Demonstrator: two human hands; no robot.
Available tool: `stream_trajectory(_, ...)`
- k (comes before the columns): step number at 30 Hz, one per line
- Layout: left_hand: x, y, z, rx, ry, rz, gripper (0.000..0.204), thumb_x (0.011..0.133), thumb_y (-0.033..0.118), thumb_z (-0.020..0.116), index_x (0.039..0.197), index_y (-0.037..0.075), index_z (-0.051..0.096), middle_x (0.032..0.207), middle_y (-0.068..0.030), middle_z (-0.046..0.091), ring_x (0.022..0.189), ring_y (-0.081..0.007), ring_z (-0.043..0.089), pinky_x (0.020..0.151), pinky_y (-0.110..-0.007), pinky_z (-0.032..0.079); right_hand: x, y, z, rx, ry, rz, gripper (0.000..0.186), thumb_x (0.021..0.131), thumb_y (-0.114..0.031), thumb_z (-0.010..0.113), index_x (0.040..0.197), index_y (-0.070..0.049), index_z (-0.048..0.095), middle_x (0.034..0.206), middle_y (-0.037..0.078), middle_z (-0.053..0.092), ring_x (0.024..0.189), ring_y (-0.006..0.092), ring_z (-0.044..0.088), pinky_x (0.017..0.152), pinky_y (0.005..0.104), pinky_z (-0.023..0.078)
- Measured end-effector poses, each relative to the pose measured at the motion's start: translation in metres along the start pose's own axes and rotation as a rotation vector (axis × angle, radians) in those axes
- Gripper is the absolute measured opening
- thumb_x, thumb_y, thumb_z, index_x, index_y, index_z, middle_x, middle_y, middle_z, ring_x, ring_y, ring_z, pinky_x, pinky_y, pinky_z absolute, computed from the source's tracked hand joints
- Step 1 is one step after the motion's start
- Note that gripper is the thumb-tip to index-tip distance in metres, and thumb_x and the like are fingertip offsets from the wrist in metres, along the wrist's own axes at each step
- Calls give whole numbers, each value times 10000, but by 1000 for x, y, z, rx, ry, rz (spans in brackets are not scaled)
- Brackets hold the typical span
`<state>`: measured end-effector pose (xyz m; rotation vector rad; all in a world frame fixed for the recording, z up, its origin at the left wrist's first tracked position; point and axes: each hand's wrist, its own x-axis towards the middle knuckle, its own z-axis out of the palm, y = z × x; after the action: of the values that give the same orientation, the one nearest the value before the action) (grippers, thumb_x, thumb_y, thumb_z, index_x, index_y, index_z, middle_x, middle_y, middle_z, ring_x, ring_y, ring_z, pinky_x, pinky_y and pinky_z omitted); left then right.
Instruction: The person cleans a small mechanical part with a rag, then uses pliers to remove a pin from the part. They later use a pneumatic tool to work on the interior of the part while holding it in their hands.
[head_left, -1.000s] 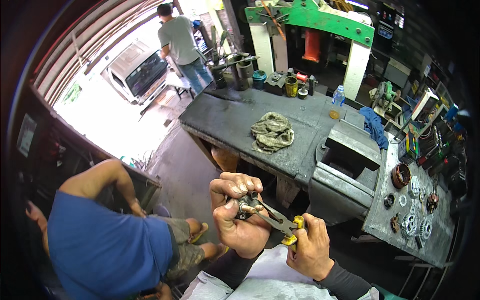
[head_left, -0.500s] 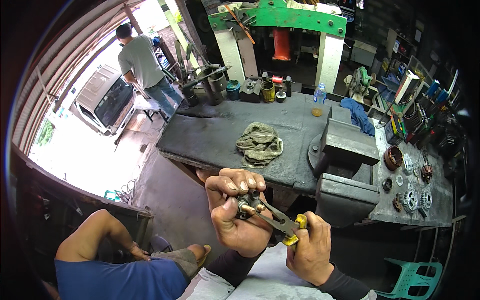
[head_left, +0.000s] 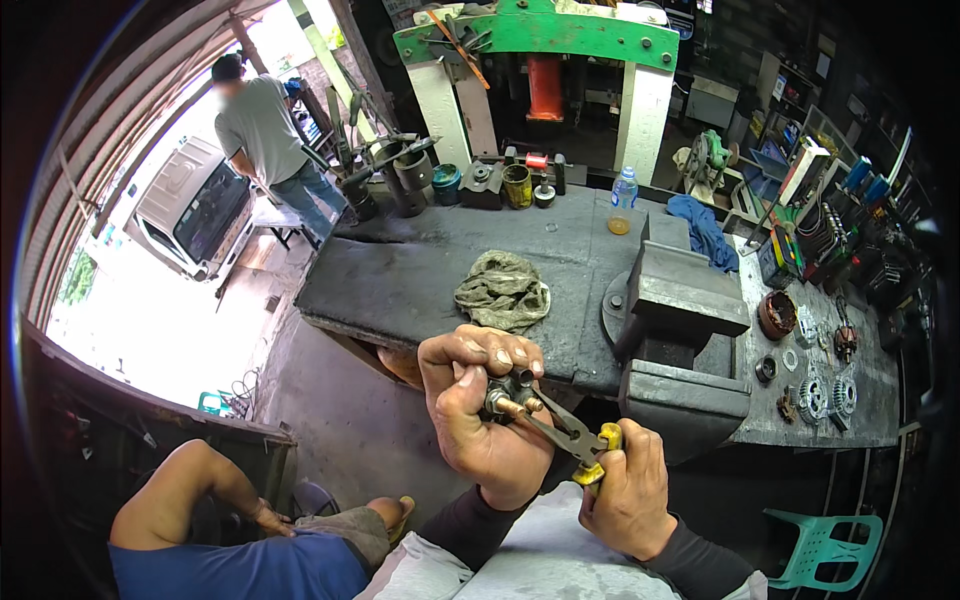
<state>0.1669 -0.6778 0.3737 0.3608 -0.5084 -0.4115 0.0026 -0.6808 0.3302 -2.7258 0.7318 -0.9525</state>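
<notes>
In my left hand is a small dark metal part with copper-coloured studs sticking out. The fingers curl over its top and the thumb presses its side. My right hand is closed around the yellow handles of a pair of pliers. Their jaws are parted and reach the studs; whether they grip one I cannot tell. Both hands are in front of the bench's near edge, over my lap. Just beyond them, a crumpled, stained rag lies on the dark workbench.
A big bench vise stands at the right. Past it, a side table carries metal gears and a copper winding. A bottle and cans stand along the back. A person in blue sits close at left; another stands farther off.
The bench and background have shifted left in view, while my hands appear slightly farther right. The part and pliers stay in my grasp, with the jaws still at the studs.
</notes>
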Motion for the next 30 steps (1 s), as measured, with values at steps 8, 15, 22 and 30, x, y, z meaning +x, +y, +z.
stream_trajectory(8, 7, -4, 5, 92, 2, -2, 124, 973, 87, 467, 1083, 85, 524, 947, -68, 545, 841, -187, 532, 725, -357, 465, 9, 14, -3, 12, -23, -19, 282, 683, 21, 676, 931, 40, 545, 1114, 273, 531, 907, 380, 556, 796, 472, 471)
stream_trajectory(15, 13, -3, 2, 64, 14, -44, 136, 956, 70, 448, 1071, 85, 521, 949, -66, 550, 838, -188, 537, 722, -362, 470, 14, 18, -2, 7, -43, -25, 334, 641, 16, 705, 934, 35, 545, 1130, 268, 533, 922, 387, 558, 804, 468, 467)
stream_trajectory(22, 18, 1, -3, 16, 52, -130, 130, 952, 62, 442, 1049, 84, 526, 912, -53, 549, 817, -180, 531, 727, -361, 478, 20, 22, 1, -5, -40, -52, 353, 629, 15, 709, 955, 26, 575, 1132, 263, 544, 944, 389, 563, 809, 462, 469)
stream_trajectory(30, 20, 3, -5, 62, 109, -165, 118, 957, 68, 445, 1038, 87, 529, 897, -45, 544, 803, -177, 527, 717, -358, 479, 21, 24, 0, -26, -58, -58, 370, 614, 23, 709, 965, 30, 594, 1130, 260, 553, 948, 379, 563, 820, 454, 470)
